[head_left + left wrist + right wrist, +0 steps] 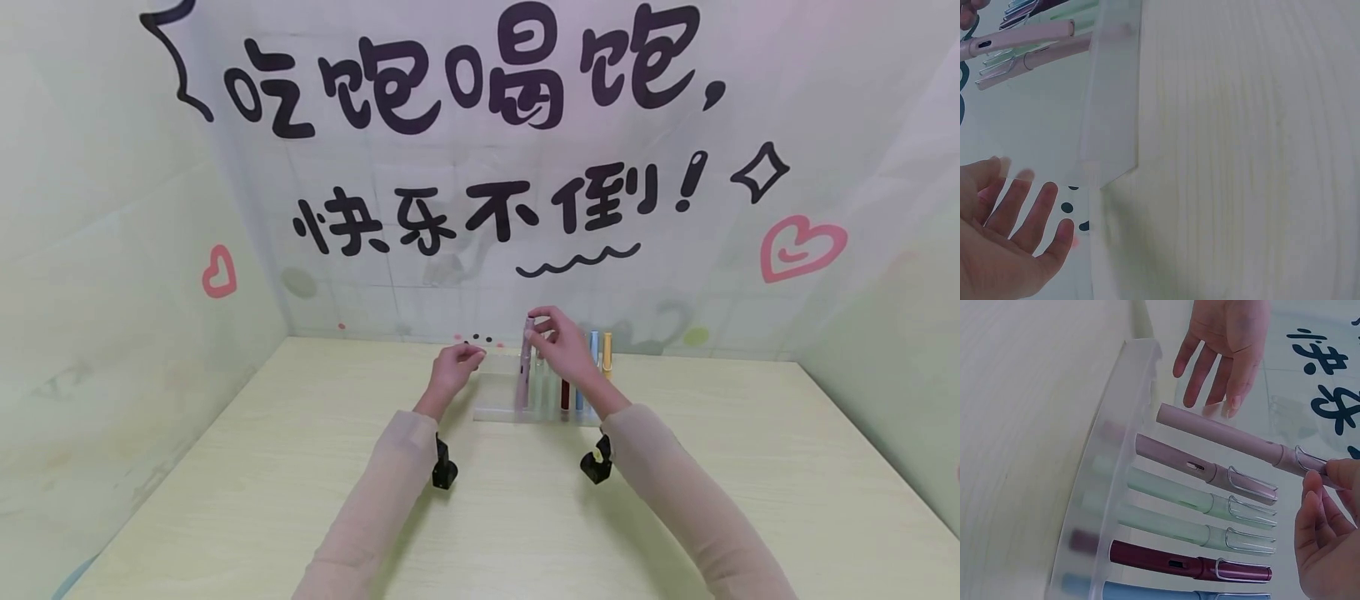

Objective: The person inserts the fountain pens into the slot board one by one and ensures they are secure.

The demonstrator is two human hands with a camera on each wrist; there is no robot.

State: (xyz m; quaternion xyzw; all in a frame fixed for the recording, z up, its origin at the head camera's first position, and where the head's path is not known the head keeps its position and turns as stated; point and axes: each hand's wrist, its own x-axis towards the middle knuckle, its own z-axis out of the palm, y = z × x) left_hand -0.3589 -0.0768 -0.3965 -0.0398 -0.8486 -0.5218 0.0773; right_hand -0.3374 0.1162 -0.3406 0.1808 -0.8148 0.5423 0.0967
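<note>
My right hand pinches a pale pink fountain pen near the clip of its cap. The pen slants just beyond the end of a row of pens, its barrel end beside the clear pen stand. In the stand stand a mauve pen, two pale green pens, a dark red pen and a blue pen. My left hand pinches the upper left edge of the stand's clear back panel between thumb and forefinger, its other fingers spread.
An orange pen stands at the stand's right end. Behind is a white cloth backdrop with black lettering, close to the stand. The pale wooden table stretches toward me. Black camera mounts hang under both wrists.
</note>
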